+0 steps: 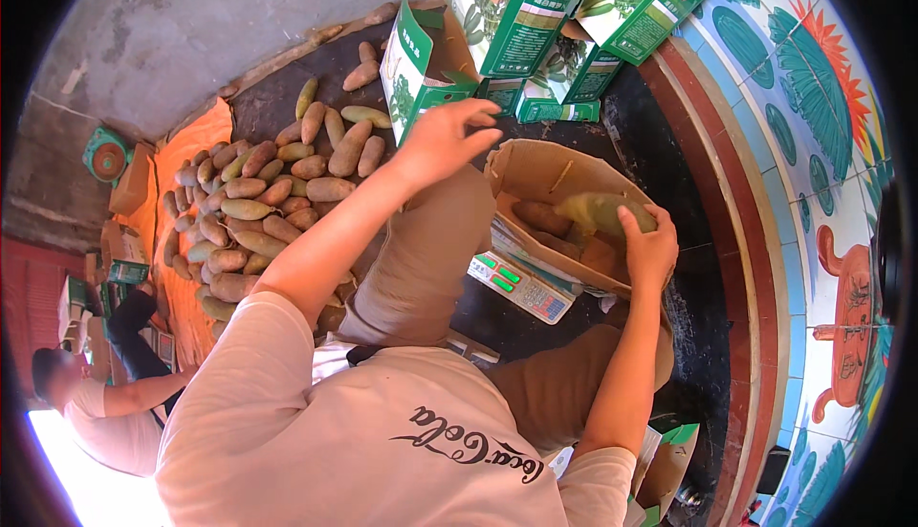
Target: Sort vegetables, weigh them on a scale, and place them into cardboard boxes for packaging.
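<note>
My right hand (652, 248) is closed around a plump green radish (601, 211), at the right side of an open cardboard carton (535, 156). Several reddish-brown radishes (540, 215) lie in that carton. Under the carton's near side is a digital scale (521, 286) with a lit green display and a keypad. My left hand (449, 140) hangs in the air left of the carton, above my knee, fingers bent and apart with nothing in them. Just beyond it stands a green and white printed box (406, 97) with its flaps up.
A big heap of green and reddish-brown radishes (249, 209) covers the floor on the left, partly on an orange sheet (186, 149). More printed boxes (526, 25) stand at the back. A tiled, painted wall (813, 192) curves along the right. Another person (110, 403) sits at the lower left.
</note>
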Motion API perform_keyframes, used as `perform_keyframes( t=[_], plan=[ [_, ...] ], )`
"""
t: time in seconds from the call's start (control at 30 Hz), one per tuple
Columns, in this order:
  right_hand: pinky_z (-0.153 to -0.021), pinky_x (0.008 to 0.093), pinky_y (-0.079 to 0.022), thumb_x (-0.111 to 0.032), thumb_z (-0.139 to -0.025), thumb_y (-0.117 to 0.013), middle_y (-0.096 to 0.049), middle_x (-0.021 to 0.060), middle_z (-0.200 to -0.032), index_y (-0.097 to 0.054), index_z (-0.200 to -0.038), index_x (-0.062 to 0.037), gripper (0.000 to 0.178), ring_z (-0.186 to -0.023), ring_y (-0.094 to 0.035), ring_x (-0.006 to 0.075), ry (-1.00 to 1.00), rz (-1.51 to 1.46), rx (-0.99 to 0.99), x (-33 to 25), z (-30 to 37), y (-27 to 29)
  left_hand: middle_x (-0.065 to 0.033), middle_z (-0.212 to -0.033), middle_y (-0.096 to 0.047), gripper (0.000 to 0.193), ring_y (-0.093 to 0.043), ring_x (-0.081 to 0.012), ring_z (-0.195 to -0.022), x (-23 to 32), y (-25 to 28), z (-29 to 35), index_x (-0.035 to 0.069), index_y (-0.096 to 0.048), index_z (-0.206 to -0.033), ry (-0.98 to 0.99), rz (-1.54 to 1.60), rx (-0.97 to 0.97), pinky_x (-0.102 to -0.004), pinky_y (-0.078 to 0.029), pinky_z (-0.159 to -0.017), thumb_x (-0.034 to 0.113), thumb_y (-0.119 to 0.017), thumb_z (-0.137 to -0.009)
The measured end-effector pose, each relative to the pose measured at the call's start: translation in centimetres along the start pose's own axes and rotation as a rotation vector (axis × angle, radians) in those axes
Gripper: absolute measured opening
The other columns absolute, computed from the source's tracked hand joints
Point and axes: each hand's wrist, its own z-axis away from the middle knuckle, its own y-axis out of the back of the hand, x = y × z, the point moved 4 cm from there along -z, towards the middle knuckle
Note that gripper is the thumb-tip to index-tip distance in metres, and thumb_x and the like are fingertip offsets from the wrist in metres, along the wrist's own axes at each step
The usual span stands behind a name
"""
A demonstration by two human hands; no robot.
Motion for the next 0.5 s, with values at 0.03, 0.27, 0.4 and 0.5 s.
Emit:
perform_keyframes(
  t=[0.03,0.27,0.4,0.5],
  plan=[
    [-0.073,0.0371,-0.048,-0.030,-0.070,-0.076,-0.060,0.0141,-0.094,-0.060,-0.098,-0.0044,0.041,-0.084,-0.060,0.0264,0.160,0.211,0.042,-0.4,0.2,-0.2,-0.0099,-0.100,-0.066,0.033,-0.061,-0.0147,-0.086,-1.2,0.8,0.5,0.004,-0.057,-0.114,0.046,0.011,0.032,-0.0291,-0.048,-0.077,0.015,-0.062,-0.083],
    [-0.074,0.0422,-0.047,-0.027,-0.064,-0.079,-0.058,0.0155,-0.091,-0.059,-0.096,-0.0070,0.043,-0.086,-0.058,0.0353,0.295,0.525,0.001,0.4,0.0,-3.3,-0.0134,-0.095,-0.066,0.027,-0.064,-0.0228,-0.089,-10.3,3.5,6.5,0.001,-0.062,-0.103,0.301,-0.072,0.114,-0.0324,-0.049,-0.079,0.019,-0.063,-0.082],
    [-0.076,0.0426,-0.046,-0.026,-0.064,-0.079,-0.057,0.0156,-0.091,-0.058,-0.096,-0.0074,0.042,-0.088,-0.057,0.0354,0.342,0.458,0.000,-0.2,0.0,-4.3,-0.0139,-0.093,-0.067,0.026,-0.065,-0.0229,-0.088,-15.5,3.5,10.5,0.002,-0.063,-0.101,0.379,-0.077,0.124,-0.0326,-0.050,-0.077,0.019,-0.063,-0.081],
    [-0.077,0.0424,-0.045,-0.023,-0.064,-0.079,-0.057,0.0161,-0.091,-0.058,-0.096,-0.0074,0.041,-0.090,-0.056,0.0351,0.353,0.430,0.010,-0.8,0.1,-5.0,-0.0138,-0.091,-0.067,0.025,-0.065,-0.0234,-0.087,-18.3,3.4,13.0,0.003,-0.064,-0.099,0.466,-0.127,0.105,-0.0329,-0.050,-0.076,0.020,-0.064,-0.081]
  ],
)
